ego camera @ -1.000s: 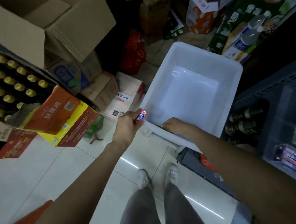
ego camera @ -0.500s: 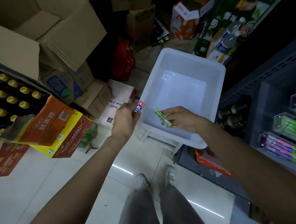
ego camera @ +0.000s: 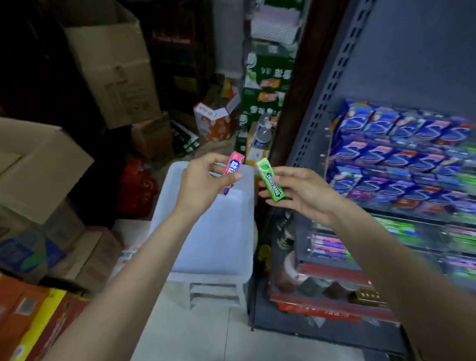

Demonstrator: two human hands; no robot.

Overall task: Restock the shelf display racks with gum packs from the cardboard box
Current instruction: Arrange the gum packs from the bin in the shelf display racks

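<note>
My left hand [ego camera: 204, 182] pinches a pink gum pack [ego camera: 233, 166]; my right hand [ego camera: 301, 193], at three o'clock, grips a green gum pack [ego camera: 270, 183]; white bin [ego camera: 206, 237] below; display racks [ego camera: 412, 154] farther at three o'clock.

A white plastic bin [ego camera: 206, 237] sits in the lower middle of the frame on a pale tiled floor [ego camera: 184, 343]. Left of it lies a red plastic bag [ego camera: 136, 185]. A tall brown carton [ego camera: 112, 65] stands in the upper left, with a smaller brown carton [ego camera: 151, 135] at its foot. Orange and yellow cases [ego camera: 26, 315] fill the lower left corner. An orange-and-white box [ego camera: 214, 120] rests open near the upper middle, beside a stack of green cases [ego camera: 265, 87]. Dark bottles [ego camera: 285, 233] stand right of the bin, low down.
</note>
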